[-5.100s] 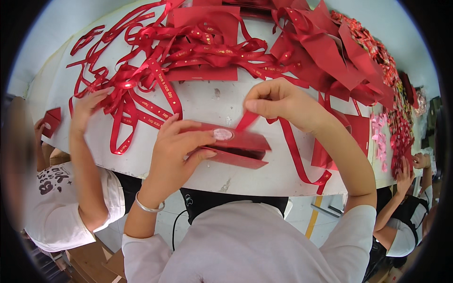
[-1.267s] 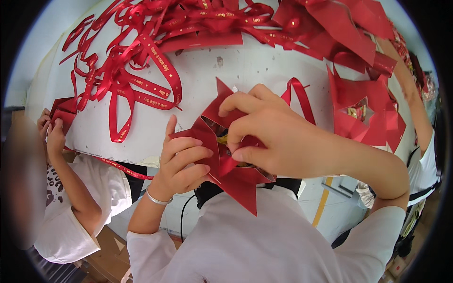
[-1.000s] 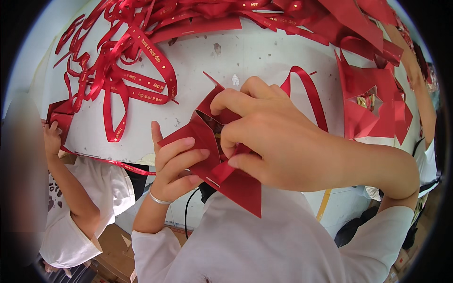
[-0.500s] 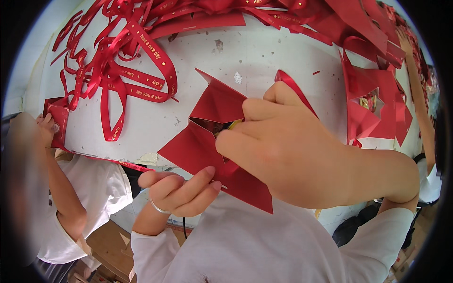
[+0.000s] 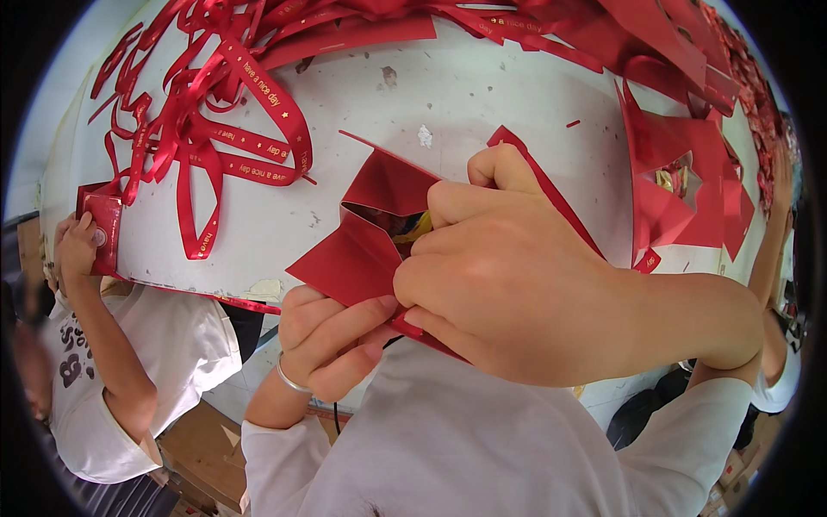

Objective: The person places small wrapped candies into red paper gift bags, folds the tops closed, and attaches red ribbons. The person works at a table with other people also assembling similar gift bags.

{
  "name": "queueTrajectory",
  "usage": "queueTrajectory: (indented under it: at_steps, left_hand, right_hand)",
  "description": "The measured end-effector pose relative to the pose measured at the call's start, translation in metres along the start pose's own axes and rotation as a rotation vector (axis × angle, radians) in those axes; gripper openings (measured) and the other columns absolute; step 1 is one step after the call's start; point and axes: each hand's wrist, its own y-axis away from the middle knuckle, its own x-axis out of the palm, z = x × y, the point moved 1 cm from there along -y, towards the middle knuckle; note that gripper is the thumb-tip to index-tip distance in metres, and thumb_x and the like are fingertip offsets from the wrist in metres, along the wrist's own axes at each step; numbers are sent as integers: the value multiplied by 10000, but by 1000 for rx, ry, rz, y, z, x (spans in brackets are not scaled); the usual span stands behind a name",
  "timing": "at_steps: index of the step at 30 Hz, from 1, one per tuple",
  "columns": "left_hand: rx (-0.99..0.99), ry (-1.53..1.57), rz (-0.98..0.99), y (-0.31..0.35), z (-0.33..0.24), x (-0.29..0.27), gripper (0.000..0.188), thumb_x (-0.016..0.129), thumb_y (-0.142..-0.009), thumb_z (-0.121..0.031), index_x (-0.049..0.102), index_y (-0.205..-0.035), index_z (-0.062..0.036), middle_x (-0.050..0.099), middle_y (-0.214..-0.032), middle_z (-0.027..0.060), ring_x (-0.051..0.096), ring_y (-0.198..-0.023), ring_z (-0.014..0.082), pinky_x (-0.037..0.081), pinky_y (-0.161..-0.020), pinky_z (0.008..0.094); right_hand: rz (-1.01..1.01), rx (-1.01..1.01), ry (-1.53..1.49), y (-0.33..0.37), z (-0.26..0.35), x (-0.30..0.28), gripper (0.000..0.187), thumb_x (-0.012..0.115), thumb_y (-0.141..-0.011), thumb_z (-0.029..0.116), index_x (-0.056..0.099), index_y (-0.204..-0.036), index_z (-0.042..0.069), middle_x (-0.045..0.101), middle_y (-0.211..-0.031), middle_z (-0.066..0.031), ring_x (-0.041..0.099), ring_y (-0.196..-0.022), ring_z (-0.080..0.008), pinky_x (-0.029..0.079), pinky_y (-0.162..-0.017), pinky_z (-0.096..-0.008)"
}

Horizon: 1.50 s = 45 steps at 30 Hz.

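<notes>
A folded red paper gift box (image 5: 340, 258) is held between my hands near the table's front edge, its top flaps partly open. Inside it, something yellow and dark (image 5: 419, 227) shows, too shaded to name. My left hand (image 5: 332, 345) pinches the box's near edge between thumb and bent fingers. Over the box's right side lies my right hand (image 5: 508, 267), fingers curled and closed on the card; it hides much of the opening. Behind that hand slants a red strip (image 5: 551, 189); whether ribbon or flap, I cannot tell.
Loose printed red ribbons (image 5: 250, 77) heap at the far left. Another red box (image 5: 689, 194) with small wrapped pieces stands at the right, below piled red card (image 5: 663, 43). At the left a co-worker's hand (image 5: 76, 250) holds a red box (image 5: 105, 220); another person's arm (image 5: 775, 228) is far right.
My left hand has moved up onto the box's near edge and now grips it. The near flap has folded upward, and more of the yellow content shows. My right hand stays closed over the box.
</notes>
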Motion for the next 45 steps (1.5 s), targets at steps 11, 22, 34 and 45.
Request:
queueTrajectory:
  at_steps: [11,22,34,45]
  left_hand:
    - [-21,-67,49,-3,0,-1,259,762,-607,-93,552,-758,-81,642,-950,89,510,-722,190,424,-604,295]
    - [-95,209,-115,7,9,9,369,773,-562,28,599,-883,-27,571,-943,127,540,-684,215,433,-574,303]
    - [-43,139,-65,-12,10,13,178,687,-563,58,573,-674,-24,531,-777,45,546,-684,221,433,-532,315]
    - [-394,427,-247,-27,-12,-14,183,564,-829,-15,396,-806,-85,592,-776,109,594,-762,305,506,-628,337]
  right_hand:
    - [13,37,-73,0,1,-1,222,641,-718,102,492,-554,102,490,-543,-3,386,-645,-176,277,-732,-354]
    - [125,50,-110,-3,2,-8,180,602,-745,85,541,-576,100,502,-552,-14,421,-671,-176,270,-765,-344]
    - [125,79,-69,-3,2,-8,48,605,-692,83,561,-697,101,522,-671,-26,415,-665,-191,277,-743,-348]
    - [-462,235,219,26,-6,1,637,664,-621,91,483,-1231,80,437,-1114,-215,564,-690,-274,470,-597,-352]
